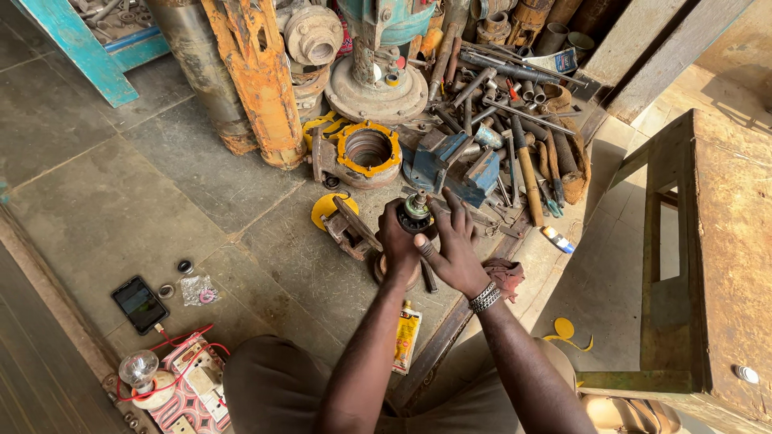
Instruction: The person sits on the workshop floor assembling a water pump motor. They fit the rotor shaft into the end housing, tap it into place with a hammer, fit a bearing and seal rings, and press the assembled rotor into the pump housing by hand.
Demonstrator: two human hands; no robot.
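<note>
Gripping a small motor rotor (416, 210), left hand (398, 241) beneath, right hand (454, 253) beside.

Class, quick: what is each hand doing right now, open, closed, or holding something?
Left hand: closed in a grip around the round metal part with a shaft on top.
Right hand: open, fingers spread, resting against the same part.
</note>
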